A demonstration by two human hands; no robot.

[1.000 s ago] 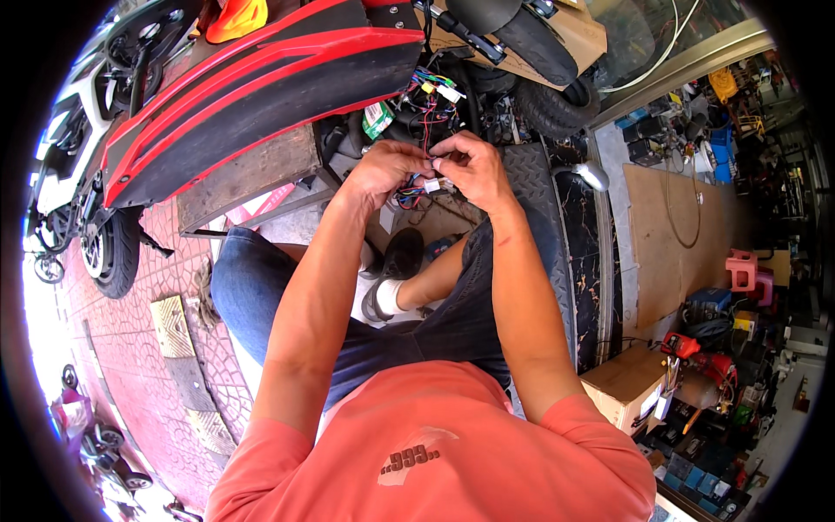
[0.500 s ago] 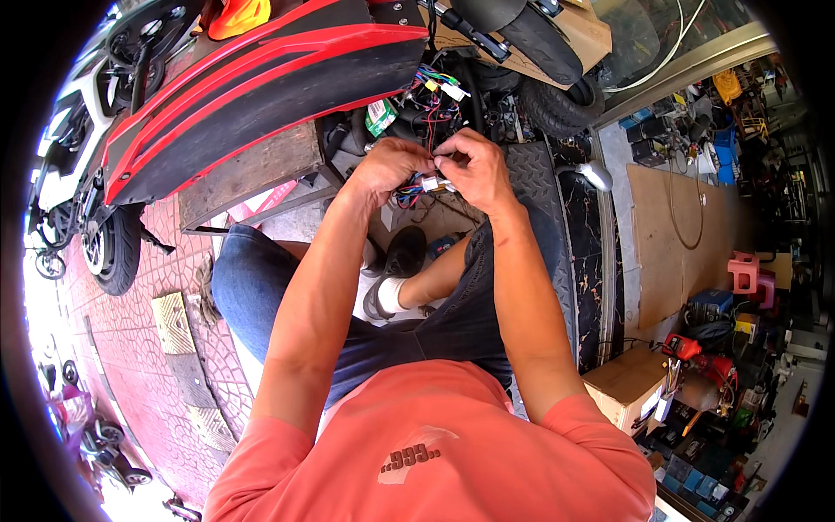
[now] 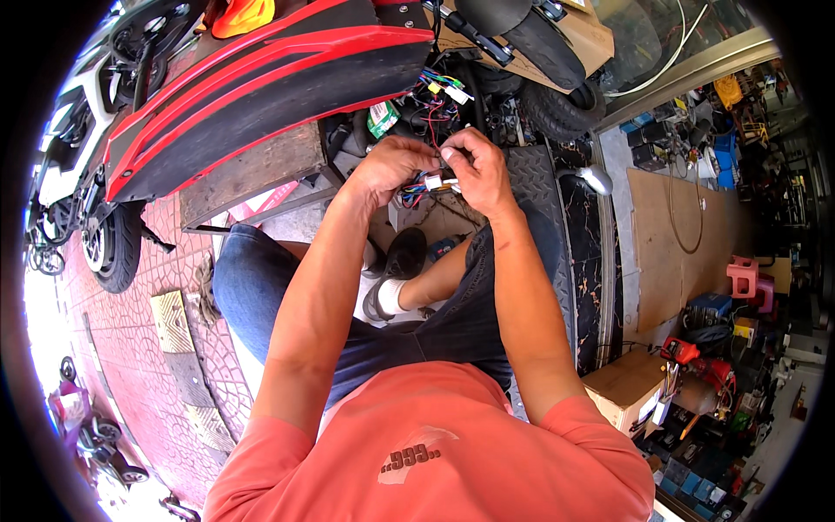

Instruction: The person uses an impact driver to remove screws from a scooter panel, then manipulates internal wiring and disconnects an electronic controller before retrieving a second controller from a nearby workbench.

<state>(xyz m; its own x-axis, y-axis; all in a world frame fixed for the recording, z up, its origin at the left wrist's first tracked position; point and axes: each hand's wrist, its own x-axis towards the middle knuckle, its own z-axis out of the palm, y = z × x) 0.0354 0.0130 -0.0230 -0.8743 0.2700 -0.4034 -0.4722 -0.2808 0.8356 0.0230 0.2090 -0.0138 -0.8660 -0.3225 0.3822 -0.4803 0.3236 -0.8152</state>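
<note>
Over the gap between my knees, my left hand (image 3: 393,167) and my right hand (image 3: 480,177) meet almost fingertip to fingertip. Both are closed in a pinch on a thin wire; a red wire (image 3: 434,122) runs upward from between them. The exact end they hold is too small to make out. Just below the fingers hangs a bundle of coloured wires (image 3: 416,196) with a white connector (image 3: 433,183). Farther off, more coloured wires with another white plug (image 3: 457,95) spill from the vehicle's opened body.
A red and black body panel (image 3: 270,113) lies on a worn wooden bench (image 3: 252,170) at the left. A loose tyre (image 3: 565,109) and a ridged metal plate (image 3: 529,165) are at the right. A green and white packet (image 3: 381,117) sits beyond my left hand.
My right hand has shifted slightly right, and the fingertips are a little farther apart. The white connector below them has moved slightly right.
</note>
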